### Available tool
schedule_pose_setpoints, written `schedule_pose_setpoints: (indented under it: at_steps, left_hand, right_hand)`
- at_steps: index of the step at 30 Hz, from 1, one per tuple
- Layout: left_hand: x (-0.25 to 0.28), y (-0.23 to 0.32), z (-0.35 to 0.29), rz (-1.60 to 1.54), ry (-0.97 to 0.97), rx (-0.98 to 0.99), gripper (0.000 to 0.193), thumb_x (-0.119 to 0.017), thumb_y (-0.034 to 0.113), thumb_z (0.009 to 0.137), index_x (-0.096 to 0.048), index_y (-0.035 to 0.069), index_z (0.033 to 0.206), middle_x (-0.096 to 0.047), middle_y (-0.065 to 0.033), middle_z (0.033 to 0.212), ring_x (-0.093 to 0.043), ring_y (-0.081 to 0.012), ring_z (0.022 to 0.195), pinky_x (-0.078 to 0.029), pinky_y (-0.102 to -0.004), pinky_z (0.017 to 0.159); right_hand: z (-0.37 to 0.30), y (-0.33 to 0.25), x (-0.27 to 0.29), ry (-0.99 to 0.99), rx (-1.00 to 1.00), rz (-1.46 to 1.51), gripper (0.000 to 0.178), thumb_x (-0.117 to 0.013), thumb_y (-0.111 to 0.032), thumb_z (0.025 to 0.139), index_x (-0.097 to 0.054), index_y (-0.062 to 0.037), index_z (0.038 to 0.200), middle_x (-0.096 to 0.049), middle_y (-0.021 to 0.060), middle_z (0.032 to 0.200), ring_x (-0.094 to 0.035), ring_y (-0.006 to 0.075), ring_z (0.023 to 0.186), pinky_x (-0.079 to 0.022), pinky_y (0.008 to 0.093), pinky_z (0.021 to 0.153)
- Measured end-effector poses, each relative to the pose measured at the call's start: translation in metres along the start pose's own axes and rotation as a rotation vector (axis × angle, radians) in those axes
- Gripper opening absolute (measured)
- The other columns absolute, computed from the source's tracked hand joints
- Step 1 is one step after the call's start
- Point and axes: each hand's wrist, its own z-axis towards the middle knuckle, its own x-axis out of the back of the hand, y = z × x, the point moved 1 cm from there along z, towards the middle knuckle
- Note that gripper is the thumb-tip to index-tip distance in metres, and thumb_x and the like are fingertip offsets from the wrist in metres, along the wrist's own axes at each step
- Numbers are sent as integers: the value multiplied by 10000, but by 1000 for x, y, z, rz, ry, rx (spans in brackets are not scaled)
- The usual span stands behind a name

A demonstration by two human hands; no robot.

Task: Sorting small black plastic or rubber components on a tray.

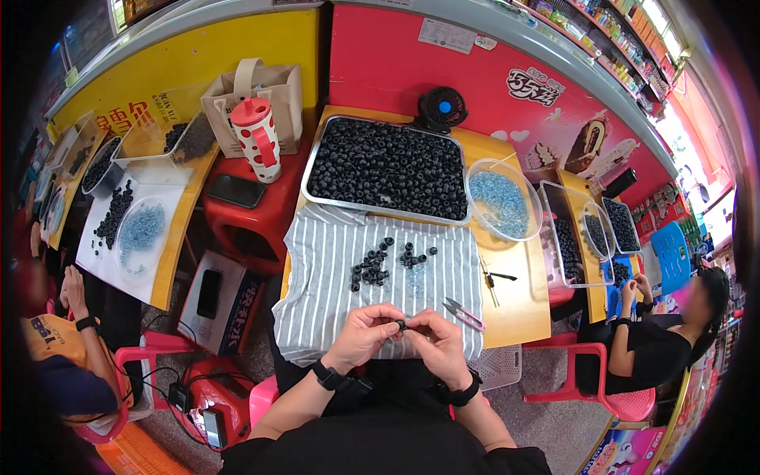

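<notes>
My left hand and my right hand meet over the near part of a grey-and-white striped cloth. Both are closed, with the fingertips pinching one small black round piece between them. Just beyond them on the cloth lie loose black ring-like pieces in a pile, and a smaller group to its right. A few clear bluish bits are scattered below that group. Small pink-handled snips rest on the cloth beside my right hand.
Behind the cloth stands a metal tray full of black pieces. A round tub of bluish bits, thin black-handled tools and a small fan are on the table. People sit working on both sides. A dotted tumbler stands left on a red stool.
</notes>
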Motion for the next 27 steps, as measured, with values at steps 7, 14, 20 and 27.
schedule_pose_setpoints:
  at_steps: [7, 14, 20, 27]
  left_hand:
    - [2, -1, -2, -35, 10, 40, 159, -603, -41, 891, -649, -54, 1043, -623, -88, 1004, -633, -150, 833, -538, -260, 753]
    - [2, 0, -1, -44, 35, 37, 172, -611, -35, 893, -642, -53, 1062, -640, -83, 967, -645, -149, 801, -552, -252, 727]
    - [2, 0, -3, -31, 44, 50, 174, -624, -22, 892, -641, -42, 1063, -647, -75, 941, -654, -149, 802, -557, -255, 724]
    - [4, -1, -3, -27, 36, 36, 174, -629, -7, 894, -641, -47, 1063, -638, -81, 959, -646, -140, 785, -552, -247, 709]
  right_hand:
    - [3, -15, -2, -31, 154, -180, 76, -657, 73, 802, -638, 35, 865, -621, 82, 806, -633, 130, 731, -503, 238, 639]
    - [-2, -5, -7, 49, 23, 3, 73, -674, 63, 796, -655, 22, 853, -643, 81, 777, -650, 123, 714, -496, 227, 616]
    - [-2, -11, -12, 87, 146, -142, 94, -681, 74, 780, -649, 24, 852, -633, 83, 774, -630, 130, 677, -487, 233, 588]
    - [-2, -16, -13, 85, 302, -306, 122, -681, 96, 759, -632, 22, 842, -608, 95, 798, -616, 165, 660, -487, 247, 577]
